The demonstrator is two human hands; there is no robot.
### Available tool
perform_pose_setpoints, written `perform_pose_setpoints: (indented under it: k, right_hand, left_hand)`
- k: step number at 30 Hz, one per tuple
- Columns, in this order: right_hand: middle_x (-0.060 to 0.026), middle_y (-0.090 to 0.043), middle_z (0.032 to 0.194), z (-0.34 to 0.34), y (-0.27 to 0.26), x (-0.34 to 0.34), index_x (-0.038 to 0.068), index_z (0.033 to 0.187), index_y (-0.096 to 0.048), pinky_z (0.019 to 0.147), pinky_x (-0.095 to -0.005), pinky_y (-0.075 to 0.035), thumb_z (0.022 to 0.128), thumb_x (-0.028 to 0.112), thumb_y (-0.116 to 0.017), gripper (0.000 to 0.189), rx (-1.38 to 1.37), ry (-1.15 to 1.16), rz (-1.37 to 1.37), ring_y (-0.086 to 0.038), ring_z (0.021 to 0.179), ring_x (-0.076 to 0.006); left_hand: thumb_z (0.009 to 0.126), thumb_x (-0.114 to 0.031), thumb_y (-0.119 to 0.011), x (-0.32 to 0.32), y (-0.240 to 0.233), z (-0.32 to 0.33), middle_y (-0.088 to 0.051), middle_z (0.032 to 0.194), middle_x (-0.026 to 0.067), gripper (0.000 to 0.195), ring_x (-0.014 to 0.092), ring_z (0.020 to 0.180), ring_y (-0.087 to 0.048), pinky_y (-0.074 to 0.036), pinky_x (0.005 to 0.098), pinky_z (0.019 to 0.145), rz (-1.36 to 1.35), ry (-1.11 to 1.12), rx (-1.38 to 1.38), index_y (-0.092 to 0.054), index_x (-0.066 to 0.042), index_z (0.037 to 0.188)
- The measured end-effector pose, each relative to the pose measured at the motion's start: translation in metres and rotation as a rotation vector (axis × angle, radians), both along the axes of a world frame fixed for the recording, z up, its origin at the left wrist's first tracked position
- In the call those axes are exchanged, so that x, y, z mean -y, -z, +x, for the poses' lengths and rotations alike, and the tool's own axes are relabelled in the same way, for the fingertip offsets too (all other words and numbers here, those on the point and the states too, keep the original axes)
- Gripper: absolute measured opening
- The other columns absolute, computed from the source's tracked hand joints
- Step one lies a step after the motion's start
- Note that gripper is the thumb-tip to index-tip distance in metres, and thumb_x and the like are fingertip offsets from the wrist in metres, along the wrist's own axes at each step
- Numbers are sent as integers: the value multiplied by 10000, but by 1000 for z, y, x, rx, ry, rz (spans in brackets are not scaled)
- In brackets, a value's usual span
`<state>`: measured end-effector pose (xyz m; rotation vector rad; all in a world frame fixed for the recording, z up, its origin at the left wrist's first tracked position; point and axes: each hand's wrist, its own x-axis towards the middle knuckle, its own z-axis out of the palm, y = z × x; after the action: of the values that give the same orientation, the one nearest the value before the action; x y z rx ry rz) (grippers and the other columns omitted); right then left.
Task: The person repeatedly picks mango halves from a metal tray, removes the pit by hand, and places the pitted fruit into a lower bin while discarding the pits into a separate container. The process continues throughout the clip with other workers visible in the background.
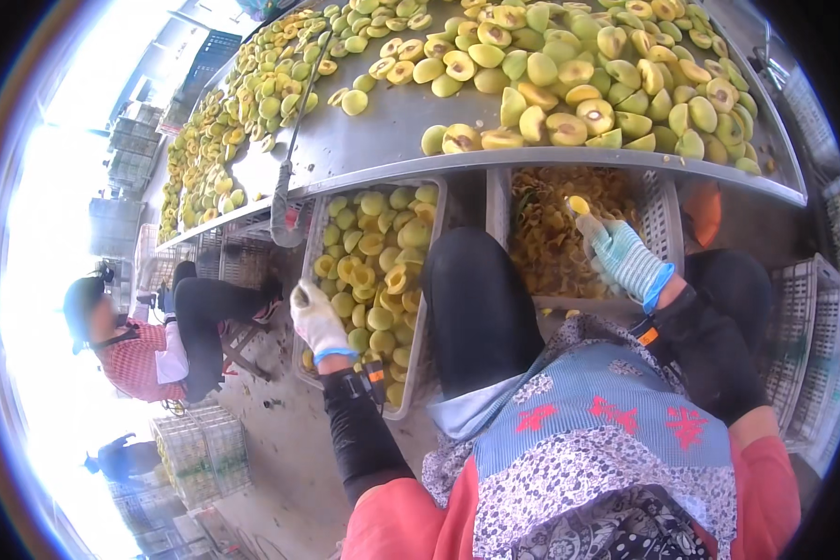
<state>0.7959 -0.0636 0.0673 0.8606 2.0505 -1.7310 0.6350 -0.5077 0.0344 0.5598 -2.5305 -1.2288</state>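
My left hand (318,315), in a white glove with a blue cuff, is over the left edge of a plastic crate (427,329) of green-yellow fruit halves (380,318). Its fingers are curled; whether they hold anything is unclear. My right hand (619,252), in a green-and-white striped glove, is closed around a small tool, mostly hidden by the fingers. At the tool's tip is a yellow piece (578,204), probably fruit flesh. Below this hand stands a second crate (661,217) with brownish-yellow scraps (553,238). Stone fruit halves (567,129) are heaped on the metal table above.
The metal table's front rim (567,155) spans both crates. A cloth-wrapped bar (283,203) hangs at its edge. A seated co-worker (140,350) is on the left. Stacked crates stand at the lower left (203,451) and right (805,350); something orange (703,210) is under the table.
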Motion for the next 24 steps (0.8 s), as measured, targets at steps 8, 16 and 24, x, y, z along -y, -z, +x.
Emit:
perform_pose_setpoints:
  k: [8,16,24]
  right_hand:
    - [-254,-691,853,-10,42,2,-58,1034,-693,763,-447,-507,1049,475,-496,568,-219,-118,244,-654,783,-392]
    - [-94,-668,784,-12,30,4,-4,983,-703,630,-376,-493,1033,498,-508,541,166,107,-148,-622,677,-236]
    - [-4,-536,652,-24,32,0,54,924,-665,499,-318,-403,1070,385,-494,400,-442,90,16,-495,540,-108]
  left_hand:
    - [1020,-590,-332,39,165,22,-253,1666,107,727,335,1555,-123,-70,568,1237,-691,186,440,-326,-123,1577]
    - [1034,-316,-600,-107,-25,-14,-614,1260,250,524,315,1196,-605,-527,419,997,-115,259,-523,-539,77,1376]
    - [947,-221,-578,-245,-59,-123,-653,1195,242,320,430,1131,-619,-506,490,967,-485,1073,-163,-653,-129,1244]
